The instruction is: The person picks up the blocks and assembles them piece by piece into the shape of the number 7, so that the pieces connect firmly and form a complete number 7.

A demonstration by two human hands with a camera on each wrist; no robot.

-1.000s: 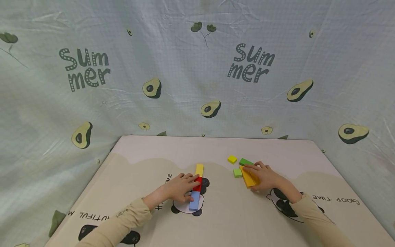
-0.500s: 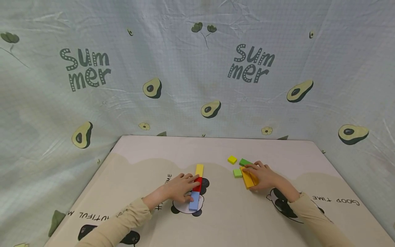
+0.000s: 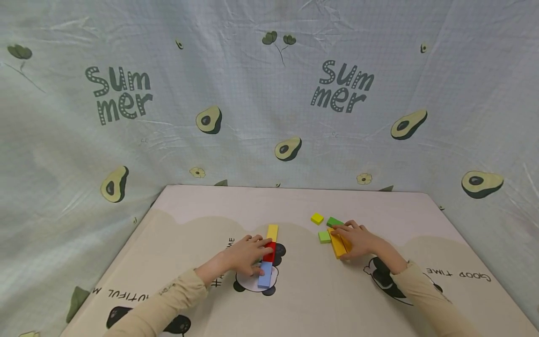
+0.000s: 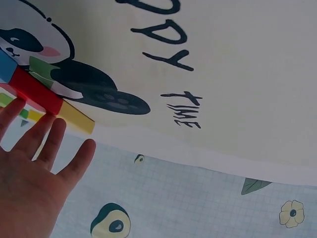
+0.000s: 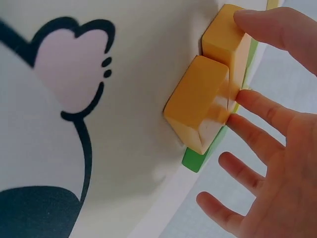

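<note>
Arms spread across the table (image 3: pixel 303 304), you appear to be positioning blocks: your left hand (image 3: pixel 247 256) rests loose, fingers splayed, at the row's red block (image 3: pixel 269 253); your right hand (image 3: pixel 357 240) arches wide, touching side-by-side orange blocks (image 5: pixel 195 96), any pinch unclear. Next likely calls for a firmer right-hand hold.

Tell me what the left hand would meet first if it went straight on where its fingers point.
The red block; the left hand's fingertips seem to touch it, though exact contact is unclear.
</note>
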